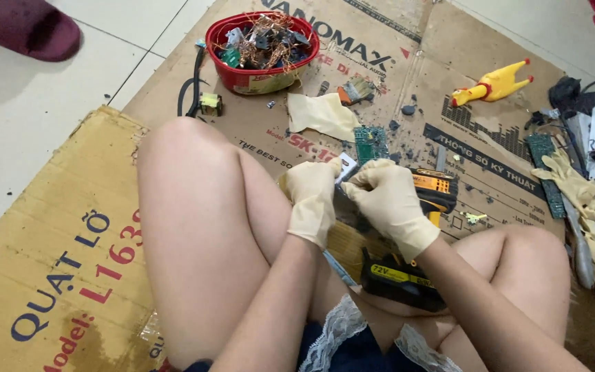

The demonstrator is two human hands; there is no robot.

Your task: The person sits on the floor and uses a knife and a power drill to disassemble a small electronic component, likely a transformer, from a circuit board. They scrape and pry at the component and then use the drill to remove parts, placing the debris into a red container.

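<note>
Both my hands wear cream rubber gloves and meet over the cardboard between my knees. My left hand and my right hand together pinch a small flat grey metal piece, held just above a green circuit board. Most of the piece is hidden by my fingers. Under my right hand lies a yellow and black cordless drill, its black battery pack against my leg.
A red bowl of copper wire and parts stands at the back. A loose cream glove, a yellow rubber chicken, a second green board, gloves and metal parts lie on the cardboard sheets. Another person's dark red slipper is at top left.
</note>
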